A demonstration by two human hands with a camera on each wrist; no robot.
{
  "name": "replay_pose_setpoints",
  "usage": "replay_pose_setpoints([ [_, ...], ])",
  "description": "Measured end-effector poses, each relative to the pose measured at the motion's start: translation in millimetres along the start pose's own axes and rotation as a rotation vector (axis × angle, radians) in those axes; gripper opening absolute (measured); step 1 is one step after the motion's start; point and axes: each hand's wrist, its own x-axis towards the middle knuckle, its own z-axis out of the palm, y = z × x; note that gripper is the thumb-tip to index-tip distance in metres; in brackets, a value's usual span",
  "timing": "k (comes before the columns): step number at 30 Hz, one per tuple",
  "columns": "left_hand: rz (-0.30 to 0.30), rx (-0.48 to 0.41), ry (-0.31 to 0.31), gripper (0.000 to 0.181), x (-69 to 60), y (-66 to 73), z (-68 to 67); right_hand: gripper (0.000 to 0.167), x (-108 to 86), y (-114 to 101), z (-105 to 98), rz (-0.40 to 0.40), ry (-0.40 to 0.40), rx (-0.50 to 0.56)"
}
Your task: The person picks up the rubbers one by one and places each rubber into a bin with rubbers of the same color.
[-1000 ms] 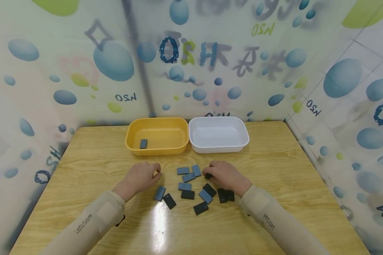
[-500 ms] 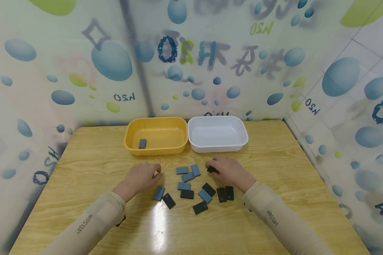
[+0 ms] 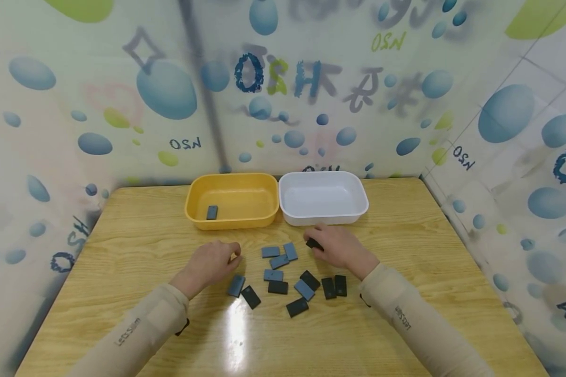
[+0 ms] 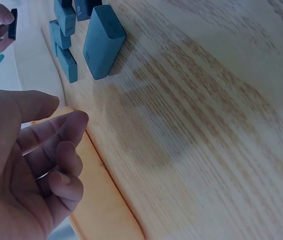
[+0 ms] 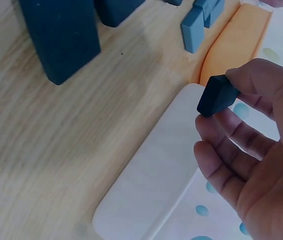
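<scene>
My right hand [image 3: 341, 247] pinches a small black rectangular block [image 5: 216, 95] between thumb and fingers. It is off the table, just in front of the white tray [image 3: 323, 217]. My left hand [image 3: 209, 264] hovers over the table with loosely curled fingers and nothing in them; its nearest piece is a blue-grey block [image 4: 103, 42]. Between the hands, more blocks lie flat and scattered: blue-grey ones such as one block [image 3: 271, 252], and black ones such as another block [image 3: 297, 307].
A yellow tray [image 3: 236, 224] stands left of the white one, with a single blue-grey block [image 3: 211, 212] inside. Both trays sit at the back of the wooden table [image 3: 137, 235], before a patterned wall covering [image 3: 273, 131].
My right hand has lifted the black block and carried it away from me, toward the white tray. My left hand has hardly moved.
</scene>
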Motion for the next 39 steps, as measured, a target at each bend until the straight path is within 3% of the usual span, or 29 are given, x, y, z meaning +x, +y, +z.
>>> replay_pose_setpoints([
  [21, -0.061, -0.049, -0.06, 0.015, 2.2, 4.0, 5.2, 0.02, 23.3, 5, -30, -0.02, 0.044, -0.057],
  [28, -0.044, -0.048, -0.038, 0.014, 0.5, 4.0, 6.2, 0.021, 38.0, 7, -47, 0.029, 0.045, -0.019],
  [39, -0.061, -0.049, -0.051, 0.013, -4.4, -0.3, 8.5, 0.026, 65.7, 13, -77, 0.072, 0.005, -0.02],
])
